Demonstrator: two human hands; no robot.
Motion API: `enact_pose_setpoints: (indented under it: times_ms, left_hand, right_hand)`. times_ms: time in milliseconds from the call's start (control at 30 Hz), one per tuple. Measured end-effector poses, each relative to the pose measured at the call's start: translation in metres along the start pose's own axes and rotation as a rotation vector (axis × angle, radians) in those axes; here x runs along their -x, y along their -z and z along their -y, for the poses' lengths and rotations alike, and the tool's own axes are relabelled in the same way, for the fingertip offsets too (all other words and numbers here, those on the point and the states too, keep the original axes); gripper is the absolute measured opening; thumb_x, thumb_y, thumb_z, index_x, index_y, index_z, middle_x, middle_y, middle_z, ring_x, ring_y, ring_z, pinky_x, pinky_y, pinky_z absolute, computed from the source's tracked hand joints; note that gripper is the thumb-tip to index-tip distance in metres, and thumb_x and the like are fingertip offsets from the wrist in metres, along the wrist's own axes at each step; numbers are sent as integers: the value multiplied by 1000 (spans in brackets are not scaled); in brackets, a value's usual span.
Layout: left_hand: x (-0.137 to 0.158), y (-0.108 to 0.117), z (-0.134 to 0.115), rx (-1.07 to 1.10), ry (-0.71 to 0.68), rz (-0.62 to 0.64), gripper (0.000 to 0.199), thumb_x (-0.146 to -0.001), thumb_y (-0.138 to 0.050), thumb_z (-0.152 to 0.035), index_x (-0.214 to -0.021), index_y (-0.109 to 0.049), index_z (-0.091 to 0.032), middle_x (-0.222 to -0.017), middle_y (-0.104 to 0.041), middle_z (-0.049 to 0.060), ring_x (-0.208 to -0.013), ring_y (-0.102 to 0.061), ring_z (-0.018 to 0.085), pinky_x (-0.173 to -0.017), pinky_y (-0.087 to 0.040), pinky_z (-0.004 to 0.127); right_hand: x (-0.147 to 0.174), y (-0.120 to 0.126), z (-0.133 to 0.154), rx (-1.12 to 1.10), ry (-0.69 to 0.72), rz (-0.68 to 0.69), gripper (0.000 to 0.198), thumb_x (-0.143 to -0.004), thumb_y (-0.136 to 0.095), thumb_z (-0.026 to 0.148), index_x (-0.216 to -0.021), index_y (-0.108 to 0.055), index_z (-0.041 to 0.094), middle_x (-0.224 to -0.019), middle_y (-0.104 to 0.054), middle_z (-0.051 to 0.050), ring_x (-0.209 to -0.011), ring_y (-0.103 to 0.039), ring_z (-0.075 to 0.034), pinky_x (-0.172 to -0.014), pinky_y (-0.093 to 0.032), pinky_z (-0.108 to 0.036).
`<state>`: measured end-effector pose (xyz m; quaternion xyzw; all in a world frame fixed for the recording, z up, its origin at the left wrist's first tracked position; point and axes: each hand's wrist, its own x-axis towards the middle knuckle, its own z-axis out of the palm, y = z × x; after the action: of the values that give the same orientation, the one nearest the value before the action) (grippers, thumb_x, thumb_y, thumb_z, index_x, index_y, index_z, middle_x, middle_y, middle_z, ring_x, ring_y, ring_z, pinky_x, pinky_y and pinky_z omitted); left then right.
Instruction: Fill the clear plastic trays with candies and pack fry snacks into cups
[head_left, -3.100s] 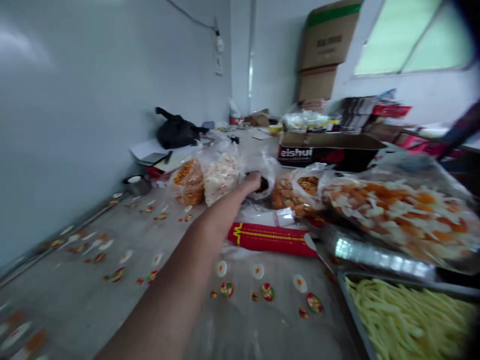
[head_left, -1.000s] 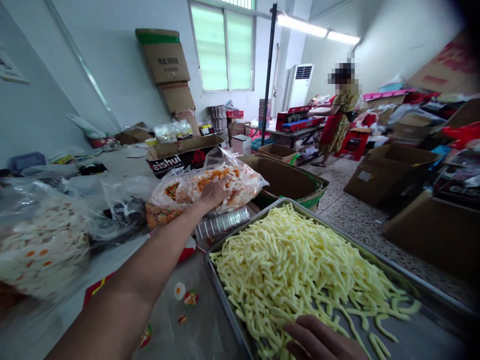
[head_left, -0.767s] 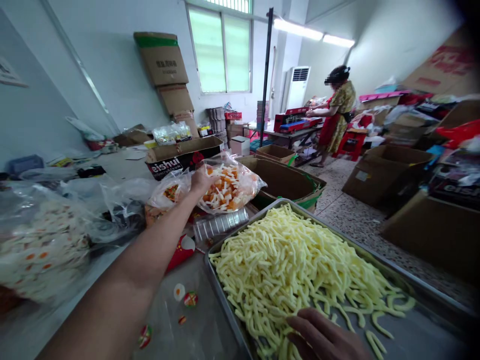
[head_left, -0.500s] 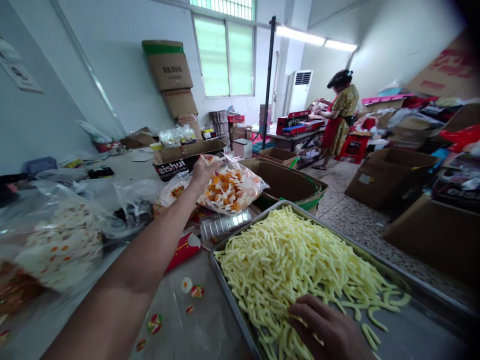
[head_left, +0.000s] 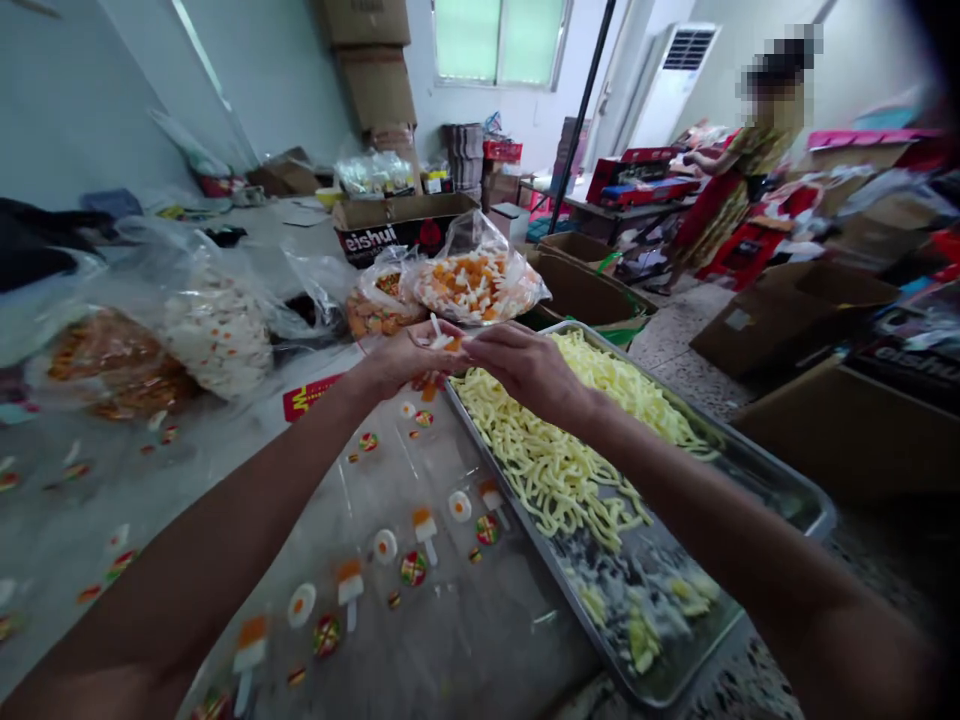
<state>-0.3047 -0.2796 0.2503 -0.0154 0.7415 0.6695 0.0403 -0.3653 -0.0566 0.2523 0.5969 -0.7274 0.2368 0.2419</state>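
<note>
My left hand (head_left: 411, 355) is closed around several orange-and-white popsicle-shaped gummies (head_left: 452, 343) whose white sticks poke out. Meeting it at the fingertips is my right hand (head_left: 525, 368), fingers pressed together; what they pinch is hidden. Below, small sets lie spaced out on the table's plastic sheet (head_left: 450, 655): popsicle gummies (head_left: 349, 580), fried-egg gummies (head_left: 302, 605), round red-green pieces (head_left: 413, 568) and tiny burger-like pieces (head_left: 298, 676). Behind my hands sits the open clear bag of popsicle gummies (head_left: 480, 285).
A metal tray (head_left: 592, 640) of pale yellow strands (head_left: 517, 455) stands at right. Other filled bags (head_left: 217, 325) crowd the left, near a red packet (head_left: 309, 397). Cardboard boxes (head_left: 795, 310) stand beyond. A person (head_left: 750, 165) works at a far table with a red machine (head_left: 637, 178).
My left hand has come out of the bag with popsicle gummies and moved nearer. My right hand has left the yellow strands and joined it. The view has tilted down, showing more table.
</note>
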Motion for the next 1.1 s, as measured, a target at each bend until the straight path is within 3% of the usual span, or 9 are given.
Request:
enact_pose_setpoints:
  times_ms: [67, 167, 267, 400, 500, 600, 700, 933, 1100]
  left_hand:
    - [18, 7, -2, -34, 56, 23, 56, -68, -91, -36, -113, -61, -21, -72, -65, 0, -50, -57, 10, -41, -33, 17]
    - [39, 18, -6, -22, 109, 49, 58, -66, -92, -38, -111, -59, -23, -73, -65, -1, -49, -57, 9, -38, -30, 14]
    - [52, 22, 1, -14, 167, 64, 58, -66, -91, -40, -111, -58, -22, -73, -65, -1, -50, -59, 10, -36, -30, 14]
    - [57, 18, 28, 61, 199, 51, 48, -76, -83, -44, -112, -60, -21, -78, -68, 2, -54, -62, 11, -37, -31, 14]
    - [58, 19, 52, 181, 254, -19, 37, -85, -71, -36, -116, -60, -20, -83, -71, 6, -55, -63, 11, -37, -31, 14]
    - [65, 29, 73, 248, 342, -159, 34, -82, -65, -24, -114, -60, -16, -83, -72, 8, -53, -62, 11, -36, -29, 14]
    - [82, 44, 85, 244, 361, -251, 40, -76, -67, -21, -116, -60, -15, -84, -73, 10, -53, -62, 11, -35, -28, 15]
    - [122, 65, 96, 188, 243, -274, 45, -82, -64, -26, -123, -47, -20, -91, -75, 9, -52, -63, 13, -38, -30, 17]
    - [135, 53, 109, 234, 157, -225, 31, -86, -66, -35, -104, -46, -20, -92, -74, 8, -54, -63, 11, -44, -37, 18]
  right_hand:
    - [-9, -9, 9, 46, 69, 16, 30, -106, -46, 19, -125, -68, 21, -110, -69, -8, -99, -63, -20, -87, -52, -32]
    - [-11, -15, 24, 129, 147, 14, 27, -105, -48, 19, -122, -69, 17, -114, -68, -10, -100, -62, -20, -85, -49, -30]
    - [-9, -20, 34, 168, 129, 51, 28, -104, -47, 16, -122, -69, 18, -113, -70, -9, -99, -62, -20, -80, -47, -29]
    - [-5, -33, 40, 130, -89, 113, 23, -102, -52, 22, -105, -75, 19, -97, -72, -6, -84, -62, -18, -73, -42, -28]
    - [1, -43, 42, 78, -283, 140, 17, -94, -61, 24, -88, -76, 18, -85, -72, -4, -74, -62, -16, -68, -38, -27]
    - [9, -55, 43, 54, -444, 154, 12, -86, -66, 23, -82, -76, 19, -83, -72, -2, -72, -62, -15, -65, -36, -26]
    - [13, -75, 42, 110, -523, 284, 10, -83, -66, 20, -81, -76, 18, -84, -73, -5, -75, -64, -18, -64, -37, -27]
    - [-4, -128, 41, 294, -485, 611, 24, -95, -52, 21, -98, -75, 14, -101, -74, -14, -87, -68, -23, -67, -39, -30]
    - [7, -149, 36, 271, -332, 627, 25, -94, -49, 18, -88, -73, 16, -96, -71, -16, -81, -67, -24, -63, -39, -34]
